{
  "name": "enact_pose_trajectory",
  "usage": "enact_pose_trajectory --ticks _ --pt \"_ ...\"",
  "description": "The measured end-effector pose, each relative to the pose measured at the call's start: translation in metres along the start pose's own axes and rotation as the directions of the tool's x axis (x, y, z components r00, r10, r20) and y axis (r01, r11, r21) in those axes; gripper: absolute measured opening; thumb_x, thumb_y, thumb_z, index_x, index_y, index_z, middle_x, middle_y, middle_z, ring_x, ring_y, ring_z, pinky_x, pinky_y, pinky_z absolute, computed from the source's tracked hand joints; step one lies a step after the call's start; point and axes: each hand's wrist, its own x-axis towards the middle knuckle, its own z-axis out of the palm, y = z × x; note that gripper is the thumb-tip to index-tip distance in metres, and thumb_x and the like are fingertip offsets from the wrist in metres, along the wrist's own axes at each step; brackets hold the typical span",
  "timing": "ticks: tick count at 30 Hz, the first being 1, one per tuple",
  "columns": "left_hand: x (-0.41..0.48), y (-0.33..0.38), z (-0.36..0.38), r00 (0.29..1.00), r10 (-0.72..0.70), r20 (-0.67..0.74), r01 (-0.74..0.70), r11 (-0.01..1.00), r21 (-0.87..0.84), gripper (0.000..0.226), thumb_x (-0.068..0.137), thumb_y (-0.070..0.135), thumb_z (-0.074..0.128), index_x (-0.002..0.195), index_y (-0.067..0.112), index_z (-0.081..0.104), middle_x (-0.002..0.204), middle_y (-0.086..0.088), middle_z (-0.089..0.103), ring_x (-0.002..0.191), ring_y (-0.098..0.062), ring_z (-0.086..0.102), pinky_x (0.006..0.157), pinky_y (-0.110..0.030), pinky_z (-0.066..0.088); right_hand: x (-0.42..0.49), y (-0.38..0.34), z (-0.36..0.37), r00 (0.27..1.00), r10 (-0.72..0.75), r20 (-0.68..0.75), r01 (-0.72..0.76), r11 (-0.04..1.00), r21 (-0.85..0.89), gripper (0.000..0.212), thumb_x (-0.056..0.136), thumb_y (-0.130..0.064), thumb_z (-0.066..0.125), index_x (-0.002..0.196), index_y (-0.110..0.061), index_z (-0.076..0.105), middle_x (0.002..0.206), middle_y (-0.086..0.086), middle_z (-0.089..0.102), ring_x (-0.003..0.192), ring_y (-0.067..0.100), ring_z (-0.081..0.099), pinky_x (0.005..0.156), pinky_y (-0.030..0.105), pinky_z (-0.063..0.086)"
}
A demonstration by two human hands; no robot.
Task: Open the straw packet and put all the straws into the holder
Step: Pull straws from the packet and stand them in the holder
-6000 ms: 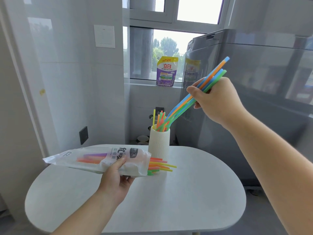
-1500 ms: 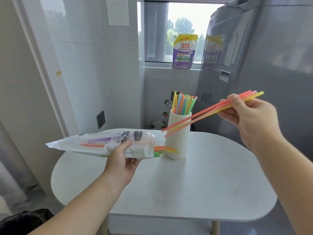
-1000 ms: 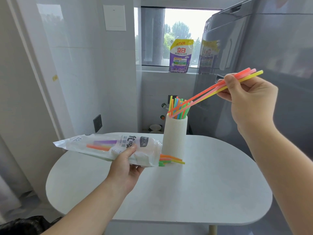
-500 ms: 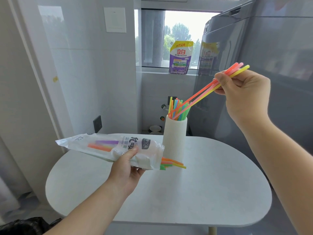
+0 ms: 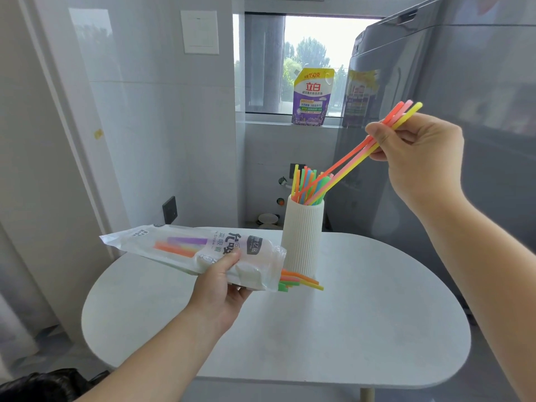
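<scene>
Right hand: the right hand, right of frame centre, has its fingers pinching three straws (orange, pink, yellow) near their upper ends.
Three straws: slanted down to the left, lower ends just inside the mouth of the holder.
Left hand: the left hand, lower centre, has its fingers wrapped around the packet, thumb on top; the packet is held level above the worktop.
Risk, release: the three straws enter at a shallow angle; if let go early they may lever over the rim and fall onto the worktop.
Risk, holder: it is tall and narrow; sideways pressure from the slanted straws could tip it.
Risk, packet: its open end points right and slightly down, with loose straw ends sticking out; more tilt could spill them.
Holder contents: a bunch of upright straws in several colours, tips above the rim.
Packet contents: a few straws remain, with orange and purple ones visible through the film.
Task state: judged unfinished.
</scene>
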Motion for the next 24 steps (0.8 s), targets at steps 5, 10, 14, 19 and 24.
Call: enact_pose_trajectory --ticks 5,10,14,19,24 --pt "0.000 -0.001 0.000 1.000 -0.009 0.011 0.009 1.000 -0.004 0.041 0.094 0.007 0.065 0.133 0.018 0.062 0.105 -0.006 0.080 0.083 -0.021 0.079 0.054 -0.033 0.060 0.006 -0.004 0.013 0.999 -0.015 0.042 0.016 0.999 -0.033 0.011 0.093 -0.030 0.071 0.098 -0.022 0.076 0.084 -0.007 0.074 0.077 0.013 0.075 0.074 0.028 0.063" --pt "0.000 0.000 -0.001 1.000 -0.012 0.016 0.012 1.000 0.003 0.040 0.094 0.007 0.066 0.132 0.018 0.062 0.104 -0.006 0.080 0.084 -0.022 0.079 0.055 -0.034 0.061 0.015 -0.011 0.020 0.998 -0.060 0.027 0.061 0.997 -0.038 0.011 0.093 -0.031 0.070 0.098 -0.024 0.076 0.083 -0.008 0.074 0.075 0.014 0.075 0.070 0.026 0.063" --pt "0.000 0.001 -0.001 1.000 -0.016 0.020 0.015 1.000 0.008 0.038 0.095 0.008 0.065 0.131 0.017 0.063 0.104 -0.006 0.080 0.084 -0.022 0.079 0.055 -0.034 0.061 0.014 -0.009 0.018 0.998 -0.065 -0.008 0.065 0.997 -0.031 0.010 0.094 -0.032 0.069 0.096 -0.024 0.075 0.081 -0.009 0.073 0.074 0.014 0.074 0.067 0.022 0.062" --pt "0.000 0.001 -0.001 1.000 -0.012 0.021 0.011 1.000 0.013 0.039 0.095 0.007 0.065 0.133 0.017 0.062 0.104 -0.006 0.080 0.083 -0.021 0.078 0.054 -0.033 0.060 0.017 -0.002 0.012 0.996 -0.038 -0.083 0.038 0.999 -0.007 0.016 0.093 -0.033 0.070 0.094 -0.018 0.075 0.083 0.002 0.075 0.072 0.014 0.075 0.065 0.027 0.063" --pt "0.000 0.000 -0.002 1.000 -0.010 0.023 0.009 1.000 0.020 0.041 0.094 0.008 0.065 0.134 0.017 0.061 0.108 -0.007 0.079 0.085 -0.022 0.078 0.054 -0.033 0.060 0.016 0.002 0.005 0.996 -0.026 -0.082 0.026 1.000 0.003 0.015 0.093 -0.032 0.069 0.093 -0.018 0.075 0.083 0.003 0.075 0.074 0.014 0.075 0.065 0.025 0.062"
